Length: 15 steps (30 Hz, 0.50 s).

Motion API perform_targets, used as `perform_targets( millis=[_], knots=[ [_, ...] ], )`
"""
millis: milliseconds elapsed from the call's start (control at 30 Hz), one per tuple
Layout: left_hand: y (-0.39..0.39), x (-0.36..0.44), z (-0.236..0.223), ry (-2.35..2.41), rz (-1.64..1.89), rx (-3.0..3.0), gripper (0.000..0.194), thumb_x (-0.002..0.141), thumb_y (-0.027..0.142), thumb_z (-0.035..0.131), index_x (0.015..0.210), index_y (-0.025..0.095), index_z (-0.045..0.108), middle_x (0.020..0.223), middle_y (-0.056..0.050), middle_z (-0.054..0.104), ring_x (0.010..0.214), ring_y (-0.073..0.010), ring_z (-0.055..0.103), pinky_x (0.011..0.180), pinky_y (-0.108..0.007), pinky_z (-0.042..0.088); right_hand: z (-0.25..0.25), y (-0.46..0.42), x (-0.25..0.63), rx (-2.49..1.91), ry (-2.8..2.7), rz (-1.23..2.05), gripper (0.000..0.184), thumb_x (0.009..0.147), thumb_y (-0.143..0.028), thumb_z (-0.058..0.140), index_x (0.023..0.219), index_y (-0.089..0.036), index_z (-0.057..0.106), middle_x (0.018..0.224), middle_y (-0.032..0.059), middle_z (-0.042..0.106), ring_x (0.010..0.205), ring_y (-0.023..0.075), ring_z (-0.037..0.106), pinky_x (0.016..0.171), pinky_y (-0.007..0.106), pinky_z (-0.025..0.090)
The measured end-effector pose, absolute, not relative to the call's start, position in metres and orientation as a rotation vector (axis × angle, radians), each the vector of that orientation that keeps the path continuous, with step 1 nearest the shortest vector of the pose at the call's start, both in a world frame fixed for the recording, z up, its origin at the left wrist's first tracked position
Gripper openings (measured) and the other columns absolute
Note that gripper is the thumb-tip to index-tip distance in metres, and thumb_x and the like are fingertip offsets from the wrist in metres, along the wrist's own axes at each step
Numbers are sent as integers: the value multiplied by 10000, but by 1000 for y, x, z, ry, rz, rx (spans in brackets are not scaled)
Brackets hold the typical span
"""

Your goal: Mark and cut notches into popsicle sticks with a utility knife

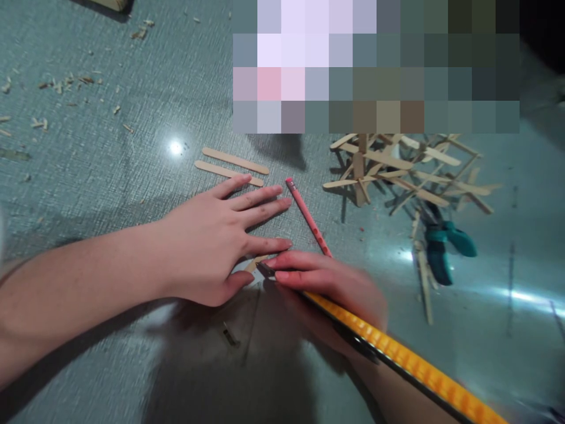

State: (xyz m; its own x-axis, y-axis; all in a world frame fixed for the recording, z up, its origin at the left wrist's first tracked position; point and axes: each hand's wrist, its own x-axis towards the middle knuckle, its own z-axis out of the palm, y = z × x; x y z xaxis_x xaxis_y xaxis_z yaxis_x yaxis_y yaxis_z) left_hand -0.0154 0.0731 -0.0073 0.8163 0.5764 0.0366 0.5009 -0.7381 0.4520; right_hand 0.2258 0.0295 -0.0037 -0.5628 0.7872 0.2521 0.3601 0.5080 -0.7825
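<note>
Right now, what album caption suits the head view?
Spread left hand over a pale wooden stick, right hand holding a long yellow-and-black tool at it, beside a pink pencil.

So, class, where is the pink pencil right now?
The pink pencil lies just right of centre in the head view, between the left hand and the stick structure.

The knife (388, 344) is orange and black, the pencil (309, 217) pinkish red. Pale tan colours 2 loose sticks (235, 161); the surface (88, 171) is grey-green, finely streaked.
</note>
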Motion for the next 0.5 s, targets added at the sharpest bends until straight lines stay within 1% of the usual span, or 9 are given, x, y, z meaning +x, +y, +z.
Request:
perform_targets(
  millis=[100, 233, 333, 500],
  knots=[
    [73, -16, -8, 808, 257, 2571, 596, 908, 444, 686, 1485, 308, 629, 1714, -108, 402, 1616, -344, 328, 1318, -636, 186, -4, 29, 225, -939, -2148, 919, 259, 952, -56, 673, 1084, -278, 700, 1069, 23, 830, 984, 162, 824, 883, 266, 689],
    [73, -15, -8, 802, 253, 2577, 621, 890, 452, 699, 1490, 307, 630, 1715, -124, 394, 1623, -341, 316, 1324, -630, 171, -6, 26, 224, -931, -2111, 930, 286, 945, -31, 688, 1097, -272, 712, 1052, 28, 831, 968, 173, 823, 886, 291, 692],
    [74, -15, -7, 805, 235, 2566, 611, 915, 465, 679, 1508, 333, 610, 1719, -113, 389, 1634, -323, 294, 1333, -614, 156, -10, 24, 224, -898, -2038, 989, 268, 950, -59, 720, 1122, -264, 726, 1010, 26, 822, 955, 193, 819, 898, 322, 691],
    [74, -16, -7, 812, 209, 2581, 589, 957, 530, 639, 1518, 357, 596, 1733, -98, 361, 1646, -320, 262, 1339, -611, 151, -11, 22, 224, -857, -1993, 1041, 258, 973, -105, 724, 1177, -261, 745, 1003, 41, 810, 948, 204, 809, 894, 333, 685]
  ],
)
